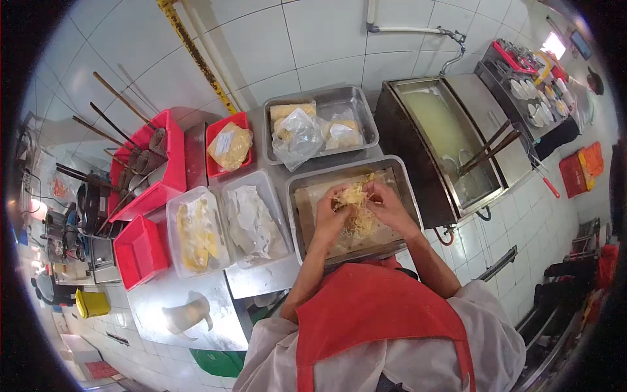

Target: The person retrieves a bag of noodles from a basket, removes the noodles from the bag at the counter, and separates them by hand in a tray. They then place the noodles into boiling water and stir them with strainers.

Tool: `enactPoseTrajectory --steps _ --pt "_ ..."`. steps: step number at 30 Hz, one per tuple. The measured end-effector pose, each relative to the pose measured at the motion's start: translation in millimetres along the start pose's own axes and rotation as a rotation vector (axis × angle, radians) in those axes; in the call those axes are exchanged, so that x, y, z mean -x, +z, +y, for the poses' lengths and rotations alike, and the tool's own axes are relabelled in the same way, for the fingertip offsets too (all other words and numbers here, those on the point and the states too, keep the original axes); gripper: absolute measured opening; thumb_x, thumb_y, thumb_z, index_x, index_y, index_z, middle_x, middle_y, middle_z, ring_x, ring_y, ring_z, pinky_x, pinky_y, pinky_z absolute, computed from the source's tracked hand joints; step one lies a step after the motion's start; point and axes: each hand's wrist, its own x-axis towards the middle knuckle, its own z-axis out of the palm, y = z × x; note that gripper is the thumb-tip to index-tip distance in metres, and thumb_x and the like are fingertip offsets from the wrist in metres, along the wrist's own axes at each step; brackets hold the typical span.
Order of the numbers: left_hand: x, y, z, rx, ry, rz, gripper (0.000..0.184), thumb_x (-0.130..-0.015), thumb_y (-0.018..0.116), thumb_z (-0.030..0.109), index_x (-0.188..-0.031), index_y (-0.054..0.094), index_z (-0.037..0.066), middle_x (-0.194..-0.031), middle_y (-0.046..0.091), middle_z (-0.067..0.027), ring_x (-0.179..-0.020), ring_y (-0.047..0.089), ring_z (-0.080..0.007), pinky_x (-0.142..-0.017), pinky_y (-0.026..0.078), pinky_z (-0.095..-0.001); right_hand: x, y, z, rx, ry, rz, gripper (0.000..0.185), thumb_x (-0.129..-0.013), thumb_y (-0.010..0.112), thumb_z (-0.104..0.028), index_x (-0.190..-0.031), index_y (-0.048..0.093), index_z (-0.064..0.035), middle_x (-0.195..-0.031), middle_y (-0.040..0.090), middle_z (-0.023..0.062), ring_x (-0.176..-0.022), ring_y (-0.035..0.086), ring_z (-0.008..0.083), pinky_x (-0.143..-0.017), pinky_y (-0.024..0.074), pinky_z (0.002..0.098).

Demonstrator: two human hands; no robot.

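Observation:
Both my hands are raised over a deep metal tray (297, 245) with a brown sheet in it. My left hand (331, 212) has its fingers curled round yellow noodles (353, 196). From the other side, the fingers of my right hand (390, 208) are closed on the same bunch. Below the hands, loose noodles (360, 225) hang down or lie on the brown sheet; I cannot tell which strands are held up. To the left stands a clear plastic tub (277, 222) with crumpled white paper or film in it.
A vat of cloudy liquid (437, 127) with long sticks across it stands right. Behind, a metal tray (366, 108) holds bagged noodles. Left are a tub with yellow pieces (197, 235), a red bin (140, 255), a red basket (173, 160) with handled strainers, and bagged noodles (230, 147).

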Motion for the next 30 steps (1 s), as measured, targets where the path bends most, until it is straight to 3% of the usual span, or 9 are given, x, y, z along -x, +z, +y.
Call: enactPoseTrajectory --steps 2,8,12,14,17,19,24,28,30 --pt "-1 -6 -11 -0.323 -0.015 -0.041 0.049 -0.073 0.061 -0.010 -0.120 0.052 0.001 -0.102 0.063 -0.0065 -0.089 0.060 -0.0132 -0.079 0.049 -0.0253 2 2 -7 -0.145 -0.084 -0.042 0.030 -0.081 0.064 -0.009 -0.109 0.054 -0.0028 -0.099 0.057 0.0053 -0.090 0.056 0.0145 -0.079 0.0461 0.0289" --pt "6 17 21 -0.072 0.018 -0.047 0.043 -0.072 0.065 -0.007 -0.113 0.056 0.000 -0.099 0.063 -0.0088 -0.090 0.060 -0.0118 -0.079 0.048 -0.0257 0 3 -23 0.311 0.062 -0.038 0.029 -0.079 0.066 -0.007 -0.106 0.056 -0.0040 -0.102 0.058 0.0077 -0.089 0.055 0.0177 -0.072 0.0483 0.0302" --pt "4 3 0 -0.315 0.005 -0.069 0.044 -0.074 0.061 -0.012 -0.116 0.053 0.001 -0.102 0.061 -0.0071 -0.093 0.060 -0.0144 -0.081 0.050 -0.0271 -4 5 -3 0.025 -0.163 0.025 0.030 -0.078 0.069 -0.010 -0.105 0.058 -0.0031 -0.096 0.060 0.0077 -0.087 0.058 0.0183 -0.071 0.0486 0.0317" --pt "2 -1 -3 -0.361 -0.215 -0.117 0.043 -0.074 0.062 -0.010 -0.115 0.053 0.001 -0.104 0.060 -0.0072 -0.096 0.057 -0.0139 -0.081 0.049 -0.0276 -3 6 -10 -0.126 -0.215 0.043 0.030 -0.078 0.070 -0.011 -0.105 0.058 -0.0028 -0.093 0.061 0.0083 -0.084 0.059 0.0184 -0.070 0.0483 0.0322" --pt "8 13 22 -0.416 0.032 -0.080 0.047 -0.073 0.062 -0.006 -0.118 0.052 0.001 -0.100 0.062 -0.0084 -0.091 0.058 -0.0133 -0.081 0.047 -0.0263 1 5 -14 -0.065 -0.195 0.040 0.022 -0.080 0.065 -0.006 -0.102 0.059 -0.0036 -0.094 0.060 0.0074 -0.084 0.058 0.0180 -0.070 0.0480 0.0313" --pt "8 13 21 -0.353 0.065 -0.063 0.047 -0.074 0.061 -0.006 -0.119 0.052 0.001 -0.098 0.062 -0.0083 -0.091 0.058 -0.0136 -0.081 0.046 -0.0261 -4 2 -4 0.285 0.098 -0.074 0.021 -0.081 0.063 -0.005 -0.101 0.059 -0.0050 -0.098 0.060 0.0056 -0.088 0.056 0.0166 -0.071 0.0481 0.0298" --pt "8 4 5 -0.433 0.008 -0.097 0.053 -0.074 0.058 -0.009 -0.125 0.048 0.003 -0.105 0.059 -0.0080 -0.095 0.057 -0.0140 -0.083 0.045 -0.0254 -4 0 -3 0.012 -0.099 -0.017 0.025 -0.077 0.067 -0.010 -0.098 0.056 -0.0021 -0.093 0.061 0.0117 -0.085 0.058 0.0204 -0.072 0.0483 0.0317" --pt "8 19 13 -0.064 -0.021 -0.154 0.061 -0.075 0.056 -0.012 -0.132 0.041 0.004 -0.121 0.052 -0.0104 -0.105 0.055 -0.0164 -0.087 0.045 -0.0269 -1 4 -21 0.452 -0.197 0.055 0.025 -0.076 0.066 -0.007 -0.097 0.054 -0.0011 -0.088 0.060 0.0104 -0.084 0.058 0.0198 -0.076 0.0468 0.0310" --pt "7 18 17 0.076 0.042 -0.149 0.063 -0.075 0.056 -0.013 -0.133 0.039 0.005 -0.126 0.050 -0.0112 -0.107 0.054 -0.0176 -0.089 0.045 -0.0279 -2 1 -13 0.362 -0.174 0.020 0.027 -0.076 0.067 -0.008 -0.098 0.054 -0.0014 -0.088 0.059 0.0083 -0.084 0.057 0.0184 -0.077 0.0460 0.0310"
